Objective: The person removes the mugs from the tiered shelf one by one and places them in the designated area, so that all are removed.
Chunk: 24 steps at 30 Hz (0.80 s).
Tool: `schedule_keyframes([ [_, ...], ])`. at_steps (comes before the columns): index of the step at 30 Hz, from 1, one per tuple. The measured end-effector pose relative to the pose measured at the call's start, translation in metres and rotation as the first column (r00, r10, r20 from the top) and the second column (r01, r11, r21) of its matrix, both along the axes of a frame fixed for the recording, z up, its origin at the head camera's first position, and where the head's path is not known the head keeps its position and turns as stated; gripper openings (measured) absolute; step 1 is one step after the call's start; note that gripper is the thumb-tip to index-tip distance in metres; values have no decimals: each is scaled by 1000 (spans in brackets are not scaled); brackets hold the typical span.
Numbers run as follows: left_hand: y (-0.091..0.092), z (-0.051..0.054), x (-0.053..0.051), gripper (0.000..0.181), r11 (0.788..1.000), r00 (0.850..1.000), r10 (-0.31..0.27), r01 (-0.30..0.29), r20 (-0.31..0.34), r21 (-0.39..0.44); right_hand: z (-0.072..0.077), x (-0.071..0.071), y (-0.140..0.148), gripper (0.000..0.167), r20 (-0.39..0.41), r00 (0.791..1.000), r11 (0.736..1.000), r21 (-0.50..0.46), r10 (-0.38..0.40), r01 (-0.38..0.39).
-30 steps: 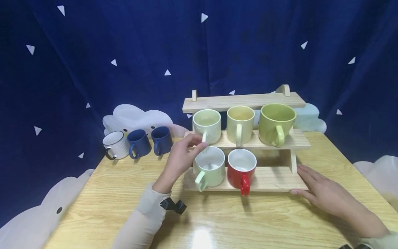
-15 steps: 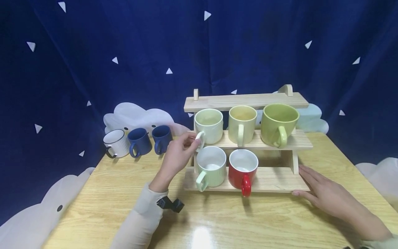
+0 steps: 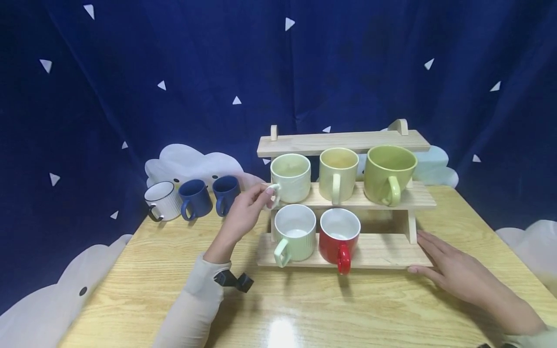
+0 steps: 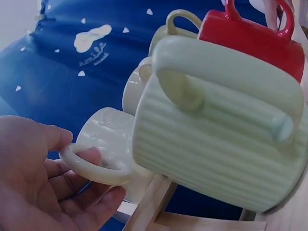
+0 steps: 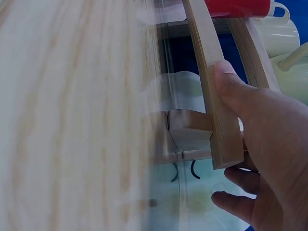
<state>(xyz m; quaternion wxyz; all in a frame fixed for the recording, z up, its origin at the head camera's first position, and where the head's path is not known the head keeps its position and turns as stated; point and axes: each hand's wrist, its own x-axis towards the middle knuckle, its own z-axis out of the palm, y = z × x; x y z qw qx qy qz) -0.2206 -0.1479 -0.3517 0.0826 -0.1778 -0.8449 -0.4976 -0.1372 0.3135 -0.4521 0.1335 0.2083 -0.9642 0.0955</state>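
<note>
My left hand (image 3: 242, 214) pinches the handle of a pale, whitish-green mug (image 3: 295, 180) at the left end of the wooden rack's middle shelf. In the left wrist view, thumb and fingers close round that handle (image 4: 96, 172). The mug stands upright, its handle pointing front-left. My right hand (image 3: 461, 270) rests against the right end of the rack's bottom shelf (image 3: 385, 249). Its thumb (image 5: 226, 72) presses the board's front edge, and the other fingers lie loosely beside the end. Below the pinched mug stands a light green ribbed mug (image 3: 306, 245), next to a red mug (image 3: 332, 245).
A cream-yellow mug (image 3: 345, 181) and a larger olive-green mug (image 3: 378, 181) share the middle shelf. Nothing stands on the top shelf (image 3: 339, 142). At the table's back left are a white ribbed mug (image 3: 167, 205) and two dark blue mugs. A blue curtain (image 3: 196, 58) hangs behind.
My left hand has moved left, swinging the pale mug's handle from facing forward to front-left. The right hand stays against the rack.
</note>
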Motion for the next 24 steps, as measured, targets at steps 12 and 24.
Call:
schedule_keyframes([
  [12,-2,5,-1,37,989,982,-125,112,139,102,1,0,0,84,24,1000,1000,-5,-11,11],
  [24,-1,3,0,32,968,971,-172,136,165,211,1,0,0,85,18,1000,1000,-9,-10,11],
])
